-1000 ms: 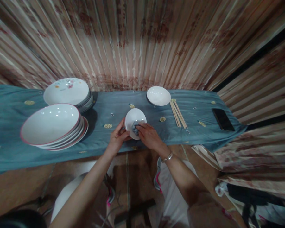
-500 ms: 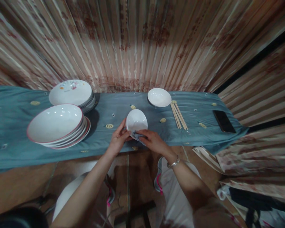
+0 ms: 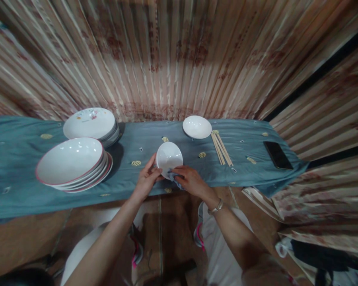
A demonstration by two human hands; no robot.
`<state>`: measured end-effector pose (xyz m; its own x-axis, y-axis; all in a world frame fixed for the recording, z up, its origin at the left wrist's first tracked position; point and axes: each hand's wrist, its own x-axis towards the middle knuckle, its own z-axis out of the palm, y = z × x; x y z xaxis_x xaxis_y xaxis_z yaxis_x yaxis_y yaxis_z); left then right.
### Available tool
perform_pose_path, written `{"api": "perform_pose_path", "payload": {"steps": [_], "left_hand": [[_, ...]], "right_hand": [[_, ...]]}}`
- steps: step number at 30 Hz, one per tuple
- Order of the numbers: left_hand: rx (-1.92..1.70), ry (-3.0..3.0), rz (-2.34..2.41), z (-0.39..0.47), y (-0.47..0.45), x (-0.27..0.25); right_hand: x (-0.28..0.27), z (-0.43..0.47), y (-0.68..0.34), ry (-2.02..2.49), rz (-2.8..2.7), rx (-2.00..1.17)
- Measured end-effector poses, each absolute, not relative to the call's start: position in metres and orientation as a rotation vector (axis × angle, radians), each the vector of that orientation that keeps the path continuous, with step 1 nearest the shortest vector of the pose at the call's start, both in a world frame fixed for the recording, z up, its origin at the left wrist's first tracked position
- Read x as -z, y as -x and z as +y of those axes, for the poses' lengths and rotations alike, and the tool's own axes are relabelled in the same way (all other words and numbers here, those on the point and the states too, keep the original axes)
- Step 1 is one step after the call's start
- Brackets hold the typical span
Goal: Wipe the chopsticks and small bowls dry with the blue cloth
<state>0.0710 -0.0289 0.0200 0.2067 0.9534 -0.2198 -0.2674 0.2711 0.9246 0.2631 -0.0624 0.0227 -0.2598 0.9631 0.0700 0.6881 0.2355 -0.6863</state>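
Note:
A small white bowl is held above the near part of the cloth-covered table, tilted so that its inside faces me. My left hand grips its left rim, thumb at the front and fingers behind. A crumpled blue-grey cloth is bunched in the fingers of my right hand, pressed against the bowl's lower right rim. Part of the cloth hangs below those fingers. Behind, to the right, another white bowl rests on the table.
Stacked red-rimmed bowls and flower-patterned dishes stand on the left of the teal tablecloth. Several wooden chopsticks and a black phone lie to the right. A pleated curtain hangs along the back edge.
The whole view has shifted slightly, with the table lower in the picture. My right hand and the cloth have moved a little along the bowl's lower rim; my left hand keeps its grip.

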Motion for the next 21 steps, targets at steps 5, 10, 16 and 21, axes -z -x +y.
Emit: {"api": "perform_pose_path", "payload": {"steps": [5,10,16,21], "left_hand": [[-1.042,-0.878,0.994,-0.029,-0.071,-0.020],[-1.042,-0.877,1.006,-0.028,-0.071,-0.019],[-1.033,-0.877,1.000,-0.029,-0.072,-0.022],[-1.028,-0.889,0.999,-0.030,-0.071,-0.022]], "right_hand": [[-0.015,-0.055,-0.265,1.706,-2.055,-0.466],[-0.008,-0.037,-0.265,1.805,-1.976,-0.299],[-0.004,-0.015,-0.267,1.744,-1.865,-0.235],[0.001,0.002,-0.268,1.666,-1.696,-0.283]]}}
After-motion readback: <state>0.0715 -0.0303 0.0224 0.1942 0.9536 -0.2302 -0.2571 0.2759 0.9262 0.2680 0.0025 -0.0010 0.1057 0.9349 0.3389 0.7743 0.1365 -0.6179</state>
